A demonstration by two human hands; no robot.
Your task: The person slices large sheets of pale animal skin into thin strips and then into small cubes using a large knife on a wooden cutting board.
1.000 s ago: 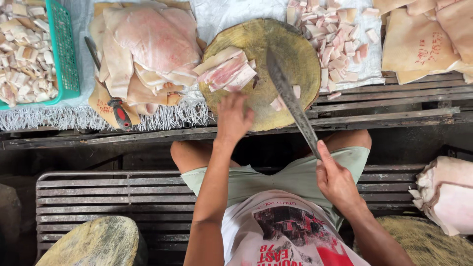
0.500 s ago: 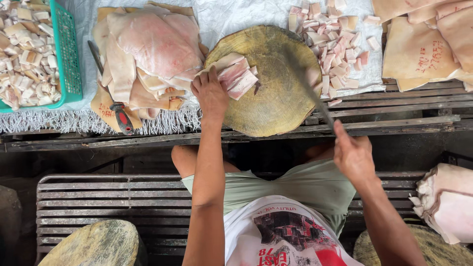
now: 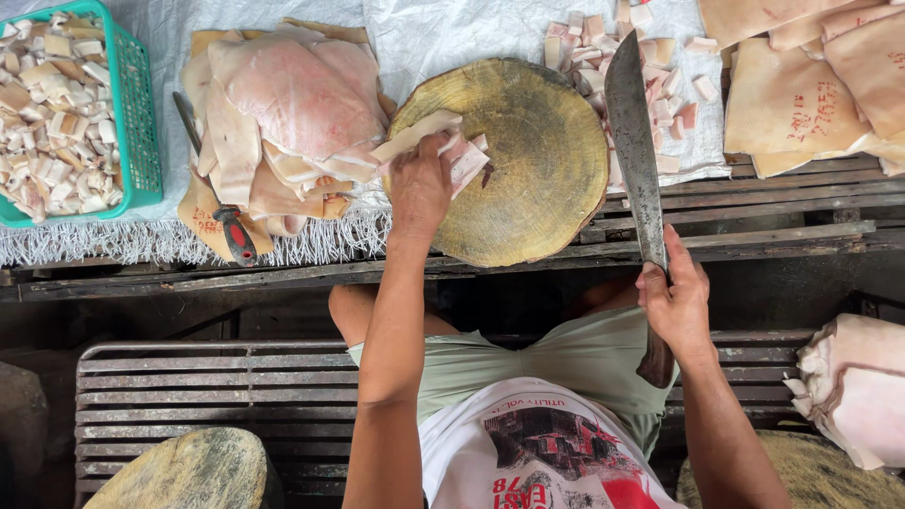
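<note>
My left hand (image 3: 420, 187) presses down on a small stack of pale pink meat strips (image 3: 464, 157) at the left edge of a round wooden chopping block (image 3: 528, 170). My right hand (image 3: 675, 300) grips the handle of a long cleaver (image 3: 633, 141). Its blade points away from me and lies past the right side of the block, over a pile of cut meat cubes (image 3: 660, 71) on a white sack.
A heap of large pork skin slabs (image 3: 283, 113) lies left of the block, with a red-handled knife (image 3: 222, 207) beside it. A green basket (image 3: 123, 113) of diced pieces sits far left. More slabs (image 3: 811, 85) lie far right. A slatted bench (image 3: 189, 396) is below.
My left hand has stayed on the meat strips at the block's left edge. My right hand has swung the cleaver from low at the block's right to pointing away from me, right of the block.
</note>
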